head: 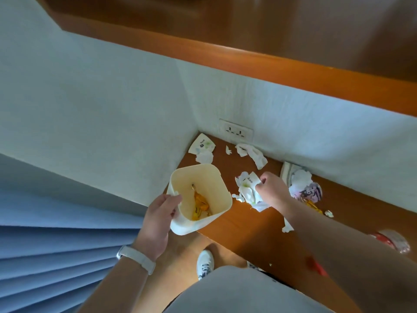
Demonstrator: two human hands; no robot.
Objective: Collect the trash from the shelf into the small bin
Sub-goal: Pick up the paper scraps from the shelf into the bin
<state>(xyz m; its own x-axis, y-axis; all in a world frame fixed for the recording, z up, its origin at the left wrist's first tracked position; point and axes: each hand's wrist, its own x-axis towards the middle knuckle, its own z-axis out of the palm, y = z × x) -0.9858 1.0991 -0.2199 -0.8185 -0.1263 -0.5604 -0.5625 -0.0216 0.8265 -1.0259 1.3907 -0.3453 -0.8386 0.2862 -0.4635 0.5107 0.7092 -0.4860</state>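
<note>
- Cream plastic is what the small bin (pixel 200 197) is made of, and my left hand (pixel 161 213) holds it by the near left rim, fingers curled over the edge.
- The bin sits at the left end of the wooden shelf (pixel 237 222), right by the white wall (pixel 112 120), and part of it hangs past the shelf edge.
- The bin is tipped, so its open mouth points up toward me.
- Inside the bin lies a yellow wrapper (pixel 199 205); its long side runs from the far wall of the bin down toward me.
- My right hand (pixel 272 190) is closed around a bunch of crumpled white paper (pixel 248 193), just to the right of the bin, down at the shelf.
- I cannot tell if the bunch is lifted off the shelf or not.
- More trash is on the shelf: a printed paper packet (pixel 202 144) in the far corner with a tissue ball (pixel 204 157) just in front of it.
- A long twisted tissue (pixel 253 154) lies near the back wall, running from far left to near right.
- A cartoon wrapper (pixel 304 190) lies to the right of my right hand.
- A small torn scrap (pixel 287 227) lies close under my right arm.
- A red and clear wrapper (pixel 393 240) sits far to the right, well apart from the bin.
- A power socket (pixel 235 131) is in the wall above the corner.
</note>
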